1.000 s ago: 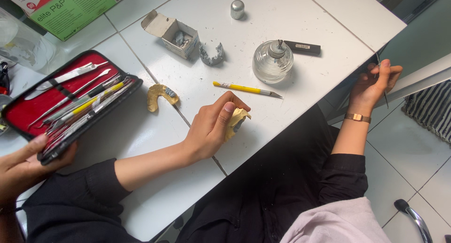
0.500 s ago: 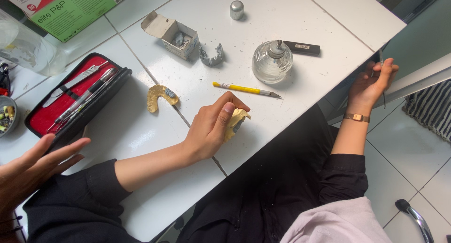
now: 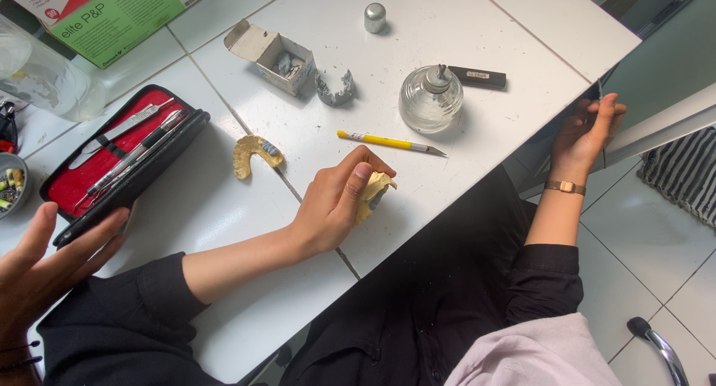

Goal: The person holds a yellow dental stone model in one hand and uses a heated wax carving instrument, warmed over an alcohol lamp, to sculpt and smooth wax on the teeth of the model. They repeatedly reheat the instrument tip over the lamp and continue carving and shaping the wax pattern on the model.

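Observation:
My left hand point(image 3: 335, 203) rests on the white tiled table point(image 3: 462, 20), shut on a pale yellow dental cast point(image 3: 377, 190). Off the table's right edge, my right hand point(image 3: 585, 132) is raised and pinches a thin dark instrument point(image 3: 599, 93). A yellow-handled knife point(image 3: 388, 141) lies just beyond my left hand. A yellow horseshoe-shaped wax piece point(image 3: 253, 153) lies to its left. Another person's open hand point(image 3: 52, 263) hovers at the lower left, next to a red-lined instrument case point(image 3: 112, 158).
A glass spirit lamp point(image 3: 430, 102), a small black bar point(image 3: 477, 76), a metal cap point(image 3: 374, 17), a grey cast point(image 3: 335, 88) and an open small carton point(image 3: 272, 54) stand farther back. A green box point(image 3: 112, 17), a plastic bag point(image 3: 37, 76) and a small bowl point(image 3: 11, 184) sit at the left.
The other person's hand let go of the red case and drew back toward the lower left. The case went from lying open flat to partly folded. My own hands barely moved.

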`<action>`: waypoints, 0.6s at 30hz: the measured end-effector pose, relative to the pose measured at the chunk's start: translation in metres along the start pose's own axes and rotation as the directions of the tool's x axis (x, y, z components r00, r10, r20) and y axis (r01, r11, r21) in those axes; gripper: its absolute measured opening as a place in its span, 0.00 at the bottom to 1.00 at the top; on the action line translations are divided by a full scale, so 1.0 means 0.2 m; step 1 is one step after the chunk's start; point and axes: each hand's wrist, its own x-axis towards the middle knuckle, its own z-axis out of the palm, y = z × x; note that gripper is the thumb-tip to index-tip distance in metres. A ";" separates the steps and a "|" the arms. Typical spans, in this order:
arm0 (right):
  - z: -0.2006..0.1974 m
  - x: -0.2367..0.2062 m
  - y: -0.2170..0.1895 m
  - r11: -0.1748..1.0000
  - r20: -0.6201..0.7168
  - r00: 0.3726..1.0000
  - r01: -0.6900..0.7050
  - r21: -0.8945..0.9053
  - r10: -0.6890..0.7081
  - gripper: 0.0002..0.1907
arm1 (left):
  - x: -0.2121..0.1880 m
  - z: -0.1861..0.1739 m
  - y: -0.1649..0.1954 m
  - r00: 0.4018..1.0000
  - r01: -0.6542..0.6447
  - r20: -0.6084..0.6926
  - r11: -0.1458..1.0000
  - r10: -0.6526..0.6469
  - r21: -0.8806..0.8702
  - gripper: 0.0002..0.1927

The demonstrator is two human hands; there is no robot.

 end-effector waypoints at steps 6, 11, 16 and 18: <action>-0.02 0.00 -0.03 1.000 -0.023 0.999 -0.028 -0.013 0.028 0.15 | 0.00 0.00 0.00 0.999 0.038 0.014 0.999 -0.038 0.000 0.32; -0.06 0.03 -0.08 0.995 0.020 0.999 -0.033 0.095 0.031 0.12 | 0.01 0.00 -0.01 0.999 0.040 0.008 0.999 -0.041 0.014 0.33; -0.10 0.03 -0.12 0.997 0.206 0.977 0.041 0.063 -0.054 0.14 | 0.00 0.00 0.00 0.999 0.035 0.014 0.999 -0.035 0.005 0.32; -0.11 0.01 -0.13 0.998 0.270 0.962 0.031 0.061 -0.046 0.15 | 0.00 -0.01 0.00 0.998 0.052 0.020 0.999 -0.052 -0.011 0.32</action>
